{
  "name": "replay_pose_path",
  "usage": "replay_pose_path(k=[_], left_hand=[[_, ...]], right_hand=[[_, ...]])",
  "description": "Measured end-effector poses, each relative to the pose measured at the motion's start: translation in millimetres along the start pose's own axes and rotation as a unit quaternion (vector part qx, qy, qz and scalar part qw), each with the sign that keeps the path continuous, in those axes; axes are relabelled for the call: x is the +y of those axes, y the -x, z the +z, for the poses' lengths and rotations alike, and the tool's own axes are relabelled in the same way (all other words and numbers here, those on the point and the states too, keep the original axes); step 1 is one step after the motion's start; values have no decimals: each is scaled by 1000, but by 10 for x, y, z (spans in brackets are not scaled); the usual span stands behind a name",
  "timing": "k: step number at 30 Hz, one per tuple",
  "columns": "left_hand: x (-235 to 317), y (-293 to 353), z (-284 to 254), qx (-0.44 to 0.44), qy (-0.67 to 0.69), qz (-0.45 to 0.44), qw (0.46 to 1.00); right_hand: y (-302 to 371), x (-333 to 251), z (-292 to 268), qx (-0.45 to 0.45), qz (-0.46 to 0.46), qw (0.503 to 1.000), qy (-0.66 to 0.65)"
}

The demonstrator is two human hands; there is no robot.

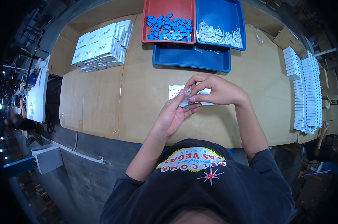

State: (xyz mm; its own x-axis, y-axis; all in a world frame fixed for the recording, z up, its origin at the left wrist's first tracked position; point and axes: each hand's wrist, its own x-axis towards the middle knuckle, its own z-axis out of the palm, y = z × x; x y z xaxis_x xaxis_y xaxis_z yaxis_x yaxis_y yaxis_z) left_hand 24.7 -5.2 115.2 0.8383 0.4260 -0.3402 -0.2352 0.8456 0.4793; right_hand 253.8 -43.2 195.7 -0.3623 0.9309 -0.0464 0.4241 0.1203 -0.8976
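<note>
Both hands meet over the cardboard-covered table, around a small clear plastic bag [186, 98] with something greyish-white in it. My left hand [171, 118] grips the bag between thumb and fingers from the near left. From the right, my right hand [222, 90] bends over it, thumb and fingers closed at the bag's edge. Beneath the hands lies a flat white piece with dark print [173, 89], perhaps an opened box or a card. The hands cover much of it.
Stacked white boxes [101, 46] stand at the far left, and columns of small white boxes [307, 89] at the right. Ahead are a red tray [169, 7] of blue parts, a blue tray [217, 9] of white stick-like pieces, and a lower blue tray [191, 59].
</note>
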Motion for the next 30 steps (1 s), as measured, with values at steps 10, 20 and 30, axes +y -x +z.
replay_pose_path(k=[10, 20, 30], left_hand=[[46, 81, 188, 15, -303, 116, 946], [29, 74, 206, 104, -433, 242, 862], [12, 32, 184, 127, -334, 309, 882]], right_hand=[[59, 73, 21, 69, 52, 995, -58], [52, 180, 582, 271, 1, 932, -240], [115, 117, 565, 293, -2, 924, -246]])
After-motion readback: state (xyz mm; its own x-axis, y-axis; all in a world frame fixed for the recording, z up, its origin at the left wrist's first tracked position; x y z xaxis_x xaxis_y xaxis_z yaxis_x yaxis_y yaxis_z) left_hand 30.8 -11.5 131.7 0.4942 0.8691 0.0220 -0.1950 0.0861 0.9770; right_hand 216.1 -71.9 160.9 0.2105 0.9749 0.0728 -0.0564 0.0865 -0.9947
